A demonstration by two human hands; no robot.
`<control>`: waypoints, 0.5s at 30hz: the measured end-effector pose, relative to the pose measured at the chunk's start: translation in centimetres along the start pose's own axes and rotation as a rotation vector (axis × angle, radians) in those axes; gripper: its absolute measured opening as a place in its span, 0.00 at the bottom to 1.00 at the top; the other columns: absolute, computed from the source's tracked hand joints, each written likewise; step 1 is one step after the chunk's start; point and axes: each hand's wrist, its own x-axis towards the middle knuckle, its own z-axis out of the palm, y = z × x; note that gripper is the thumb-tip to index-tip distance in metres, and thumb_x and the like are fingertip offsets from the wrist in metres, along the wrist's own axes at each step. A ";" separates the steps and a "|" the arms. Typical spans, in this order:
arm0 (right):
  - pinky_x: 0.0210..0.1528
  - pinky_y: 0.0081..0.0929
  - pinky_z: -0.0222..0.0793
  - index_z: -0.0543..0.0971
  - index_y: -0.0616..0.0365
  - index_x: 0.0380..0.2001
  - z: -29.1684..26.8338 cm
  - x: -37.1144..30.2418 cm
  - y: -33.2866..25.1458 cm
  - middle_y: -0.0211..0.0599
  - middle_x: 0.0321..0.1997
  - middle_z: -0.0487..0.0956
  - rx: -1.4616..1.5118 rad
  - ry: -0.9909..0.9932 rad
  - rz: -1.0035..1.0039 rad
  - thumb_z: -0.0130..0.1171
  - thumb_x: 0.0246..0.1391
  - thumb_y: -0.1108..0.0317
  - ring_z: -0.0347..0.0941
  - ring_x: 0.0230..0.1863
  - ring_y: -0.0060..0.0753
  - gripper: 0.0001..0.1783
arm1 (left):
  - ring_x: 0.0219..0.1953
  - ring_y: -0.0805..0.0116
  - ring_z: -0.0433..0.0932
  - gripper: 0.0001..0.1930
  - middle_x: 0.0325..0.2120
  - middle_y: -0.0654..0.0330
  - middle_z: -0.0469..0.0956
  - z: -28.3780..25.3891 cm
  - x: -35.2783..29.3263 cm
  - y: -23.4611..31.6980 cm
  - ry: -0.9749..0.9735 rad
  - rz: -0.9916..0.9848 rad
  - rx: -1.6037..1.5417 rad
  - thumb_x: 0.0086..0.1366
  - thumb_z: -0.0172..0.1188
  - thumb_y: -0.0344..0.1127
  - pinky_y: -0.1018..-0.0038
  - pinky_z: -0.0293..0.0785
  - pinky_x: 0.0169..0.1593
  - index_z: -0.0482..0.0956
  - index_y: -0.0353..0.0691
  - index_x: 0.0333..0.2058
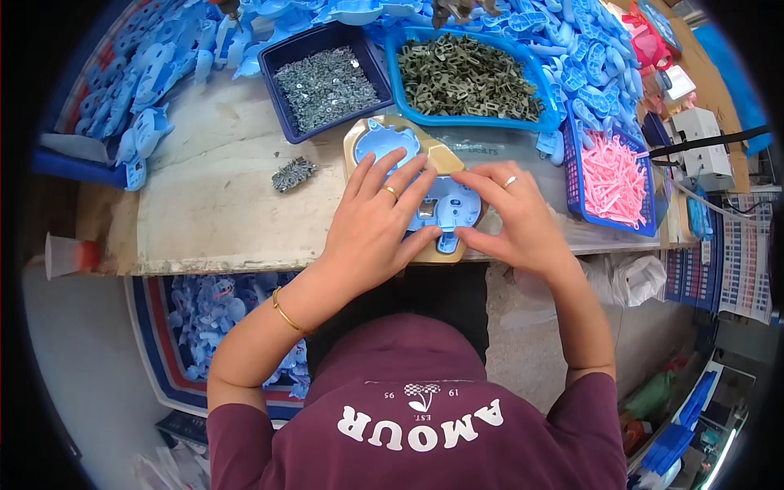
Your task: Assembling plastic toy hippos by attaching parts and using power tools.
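A light blue molded plastic shell [462, 204] lies in a gold-tan holder [445, 158] at the table's front edge. My left hand [371, 216] rests flat across the shell's left and middle, fingers spread, hiding part of it. A ring is on one finger. From the right, my right hand [518, 216] grips the shell's rounded end between thumb and index finger, the thumb at the lower edge and the index finger at the upper. Between the hands shows a small metal piece [426, 208] set in the shell.
Behind the holder stand a dark blue bin [282, 122] of small metal parts and a blue tray [457, 122] of dark clips. A blue basket [576, 192] holds pink pieces at right. Screws [294, 174] lie heaped at left. Blue shells [588, 57] pile up behind.
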 end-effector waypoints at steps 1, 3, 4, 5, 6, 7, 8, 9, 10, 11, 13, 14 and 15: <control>0.61 0.41 0.62 0.77 0.51 0.58 0.0 0.0 0.0 0.41 0.54 0.76 -0.070 0.026 -0.038 0.73 0.44 0.62 0.70 0.56 0.44 0.35 | 0.67 0.49 0.64 0.35 0.63 0.54 0.70 -0.1 0.0 0.1 0.003 0.002 -0.015 0.59 0.69 0.45 0.50 0.55 0.71 0.71 0.38 0.62; 0.60 0.41 0.63 0.77 0.52 0.57 0.1 0.1 -0.1 0.41 0.54 0.76 -0.144 0.055 -0.077 0.73 0.43 0.62 0.71 0.55 0.47 0.34 | 0.66 0.49 0.65 0.34 0.62 0.55 0.71 0.0 0.2 0.1 0.008 0.007 -0.029 0.59 0.69 0.45 0.50 0.57 0.70 0.71 0.38 0.62; 0.59 0.42 0.64 0.77 0.53 0.56 0.0 0.3 -0.2 0.40 0.52 0.76 -0.193 0.066 -0.088 0.72 0.43 0.62 0.70 0.54 0.47 0.33 | 0.65 0.50 0.66 0.34 0.61 0.54 0.71 0.1 0.4 0.0 0.016 0.022 -0.004 0.59 0.68 0.45 0.52 0.58 0.69 0.71 0.37 0.61; 0.57 0.42 0.64 0.78 0.54 0.55 -0.1 0.5 -0.2 0.39 0.51 0.76 -0.242 0.076 -0.099 0.72 0.43 0.63 0.70 0.54 0.48 0.32 | 0.63 0.51 0.67 0.33 0.60 0.53 0.72 0.2 0.6 -0.1 0.023 0.036 0.020 0.60 0.67 0.45 0.54 0.59 0.69 0.71 0.36 0.61; 0.57 0.42 0.64 0.78 0.54 0.55 -0.2 0.5 -0.5 0.39 0.51 0.76 -0.241 0.075 -0.095 0.72 0.43 0.63 0.70 0.54 0.48 0.32 | 0.63 0.51 0.67 0.33 0.60 0.53 0.72 0.3 0.6 0.0 0.020 0.036 0.017 0.60 0.67 0.45 0.54 0.59 0.69 0.71 0.36 0.61; 0.56 0.41 0.65 0.78 0.54 0.54 -0.2 0.4 -0.9 0.39 0.50 0.76 -0.272 0.065 -0.098 0.72 0.42 0.63 0.71 0.53 0.47 0.32 | 0.62 0.52 0.68 0.33 0.59 0.53 0.72 0.3 0.6 0.2 0.019 0.042 0.014 0.59 0.68 0.45 0.55 0.62 0.67 0.72 0.36 0.60; 0.55 0.41 0.66 0.78 0.54 0.54 -0.2 0.4 -1.1 0.39 0.48 0.76 -0.302 0.056 -0.101 0.72 0.42 0.63 0.71 0.52 0.47 0.32 | 0.61 0.52 0.70 0.34 0.59 0.54 0.73 0.3 0.6 0.3 0.018 0.047 0.010 0.57 0.69 0.44 0.56 0.65 0.65 0.72 0.35 0.60; 0.55 0.41 0.66 0.78 0.54 0.54 -0.2 0.3 -0.8 0.39 0.48 0.76 -0.304 0.057 -0.097 0.72 0.42 0.63 0.71 0.52 0.47 0.32 | 0.61 0.52 0.70 0.34 0.59 0.54 0.73 0.2 0.6 0.3 0.017 0.051 0.007 0.57 0.69 0.44 0.56 0.65 0.65 0.72 0.35 0.60; 0.53 0.41 0.67 0.78 0.54 0.54 -0.1 0.4 -0.4 0.39 0.47 0.76 -0.213 0.054 -0.080 0.72 0.42 0.64 0.72 0.51 0.47 0.32 | 0.60 0.53 0.70 0.34 0.58 0.54 0.74 0.2 0.6 0.3 0.010 0.042 0.002 0.56 0.70 0.44 0.58 0.66 0.63 0.73 0.35 0.59; 0.51 0.41 0.68 0.78 0.53 0.54 0.0 0.4 -0.1 0.40 0.46 0.76 -0.121 0.052 -0.063 0.72 0.42 0.64 0.72 0.50 0.47 0.32 | 0.59 0.53 0.71 0.34 0.57 0.54 0.74 0.1 0.6 0.2 0.004 0.034 -0.002 0.55 0.71 0.44 0.59 0.68 0.62 0.73 0.34 0.58; 0.49 0.41 0.69 0.78 0.53 0.54 0.2 0.3 -0.1 0.40 0.45 0.76 -0.101 0.068 -0.052 0.73 0.42 0.65 0.73 0.49 0.48 0.32 | 0.59 0.53 0.71 0.34 0.57 0.53 0.74 0.0 0.9 -0.1 0.009 0.058 -0.006 0.55 0.71 0.44 0.60 0.68 0.61 0.74 0.34 0.58; 0.47 0.41 0.70 0.78 0.53 0.55 0.3 0.3 -0.2 0.40 0.44 0.76 -0.081 0.083 -0.043 0.73 0.42 0.65 0.73 0.48 0.48 0.32 | 0.59 0.53 0.71 0.34 0.57 0.53 0.75 -0.1 1.1 -0.3 0.014 0.080 -0.008 0.54 0.71 0.44 0.60 0.69 0.61 0.74 0.34 0.57; 0.47 0.41 0.70 0.78 0.53 0.55 0.3 0.3 -0.5 0.40 0.44 0.76 -0.079 0.082 -0.043 0.73 0.42 0.65 0.73 0.48 0.48 0.32 | 0.59 0.53 0.71 0.34 0.57 0.53 0.75 -0.3 1.1 -0.4 0.012 0.079 -0.008 0.54 0.71 0.44 0.60 0.69 0.61 0.74 0.34 0.57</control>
